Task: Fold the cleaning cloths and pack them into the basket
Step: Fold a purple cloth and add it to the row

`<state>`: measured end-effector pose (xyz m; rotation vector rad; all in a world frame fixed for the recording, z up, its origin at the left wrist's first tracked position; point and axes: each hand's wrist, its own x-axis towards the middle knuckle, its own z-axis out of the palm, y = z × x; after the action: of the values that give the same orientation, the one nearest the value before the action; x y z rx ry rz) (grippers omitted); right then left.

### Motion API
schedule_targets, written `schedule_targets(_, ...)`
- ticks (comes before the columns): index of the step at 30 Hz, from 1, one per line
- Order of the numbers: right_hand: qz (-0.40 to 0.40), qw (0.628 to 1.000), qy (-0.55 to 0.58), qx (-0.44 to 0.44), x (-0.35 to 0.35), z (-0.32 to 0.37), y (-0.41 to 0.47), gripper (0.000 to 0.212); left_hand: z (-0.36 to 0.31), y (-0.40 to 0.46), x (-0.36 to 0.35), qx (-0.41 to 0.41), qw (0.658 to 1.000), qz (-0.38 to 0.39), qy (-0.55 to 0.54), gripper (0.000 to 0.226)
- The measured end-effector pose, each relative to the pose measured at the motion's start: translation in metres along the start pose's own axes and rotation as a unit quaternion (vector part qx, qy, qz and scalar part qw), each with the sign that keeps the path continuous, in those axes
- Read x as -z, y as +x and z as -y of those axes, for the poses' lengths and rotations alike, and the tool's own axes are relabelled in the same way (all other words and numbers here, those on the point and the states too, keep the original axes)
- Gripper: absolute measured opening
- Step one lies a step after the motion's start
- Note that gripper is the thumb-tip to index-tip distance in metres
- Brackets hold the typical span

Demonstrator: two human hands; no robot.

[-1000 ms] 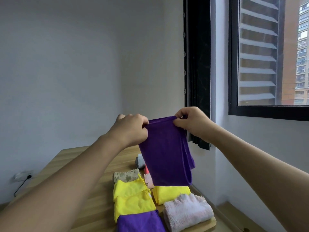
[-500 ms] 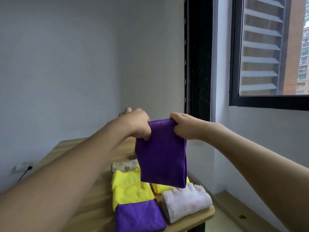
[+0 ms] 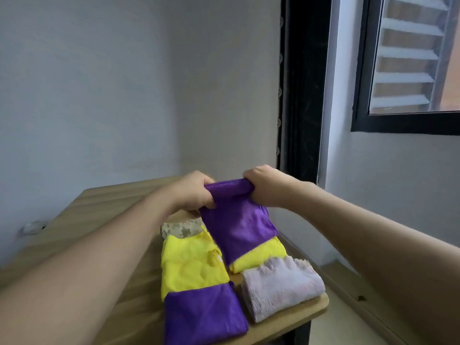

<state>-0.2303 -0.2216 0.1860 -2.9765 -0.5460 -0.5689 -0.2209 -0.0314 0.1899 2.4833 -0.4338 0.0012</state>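
Lowered since the earlier frame: folded purple cloth (image 3: 236, 225), now draping onto the yellow cloth (image 3: 258, 255) at the bench's (image 3: 104, 210) 1 o'clock side. Left hand (image 3: 196, 192) and right hand (image 3: 263, 188): each grip clenched on its top edge. Folded stock at 6 o'clock: second purple cloth (image 3: 204, 317), pink fluffy cloth (image 3: 281, 287).

Domestic room, likely an apartment: plain white walls (image 3: 124, 95), a wooden table (image 3: 104, 207), a dark-framed window (image 3: 358, 70), a black curtain (image 3: 301, 83), a wall socket (image 3: 31, 227).
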Motion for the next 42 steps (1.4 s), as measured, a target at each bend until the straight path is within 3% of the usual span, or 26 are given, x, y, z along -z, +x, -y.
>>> schedule_targets(2, -0.091, 0.996, -0.02, 0.004, -0.013, -0.01, 0.006, 0.008, 0.005, 0.009, -0.006, -0.104, 0.97, -0.153, 0.16, 0.01)
schedule_targets(4, -0.134, 0.989, -0.06, 0.03, -0.024, -0.019, 0.006, 0.01, 0.013, 0.009, -0.013, -0.215, 0.911, -0.222, 0.275, 0.01)
schedule_targets(6, -0.092, 0.991, -0.049, 0.079, -0.038, -0.022, -0.002, 0.012, 0.028, 0.004, -0.026, -0.262, 0.878, -0.208, 0.341, 0.01)
schedule_targets(9, 0.115, 0.991, 0.015, 0.07, -0.066, -0.008, -0.03, 0.015, 0.059, -0.008, -0.061, -0.205, 0.897, -0.054, 0.387, 0.011)
schedule_targets(12, 0.334, 0.941, 0.046, -0.006, -0.096, 0.008, -0.052, 0.017, 0.086, -0.022, -0.092, -0.095, 0.941, 0.178, 0.271, 0.02)
schedule_targets(13, 0.366, 0.929, 0.053, -0.014, -0.103, 0.01, -0.054, 0.016, 0.092, -0.026, -0.098, -0.067, 0.942, 0.229, 0.237, 0.027)
schedule_targets(15, 0.381, 0.922, 0.071, -0.017, -0.105, 0.009, -0.052, 0.016, 0.102, -0.027, -0.102, -0.044, 0.946, 0.258, 0.189, 0.035)
schedule_targets(19, 0.403, 0.911, 0.079, -0.033, -0.091, 0.001, -0.036, 0.024, 0.112, -0.018, -0.096, -0.041, 0.975, 0.213, 0.051, 0.026)
schedule_targets(23, 0.394, 0.908, 0.115, -0.087, -0.089, -0.013, -0.016, 0.016, 0.113, 0.0, -0.097, 0.015, 0.986, 0.125, -0.106, 0.018)
schedule_targets(28, 0.338, 0.929, 0.096, -0.115, -0.115, -0.026, 0.006, 0.021, 0.119, 0.03, -0.119, 0.093, 0.984, 0.027, -0.148, 0.012)
schedule_targets(33, 0.288, 0.947, 0.069, -0.126, -0.147, -0.032, 0.009, 0.023, 0.125, 0.049, -0.142, 0.147, 0.972, 0.015, -0.181, 0.017)
schedule_targets(37, 0.284, 0.94, 0.117, -0.15, -0.155, -0.041, 0.008, 0.047, 0.123, 0.052, -0.144, 0.142, 0.973, 0.008, -0.183, 0.026)
schedule_targets(42, 0.298, 0.93, 0.132, -0.17, -0.158, -0.043, 0.009, 0.02, 0.118, 0.05, -0.135, 0.144, 0.957, -0.014, -0.251, 0.027)
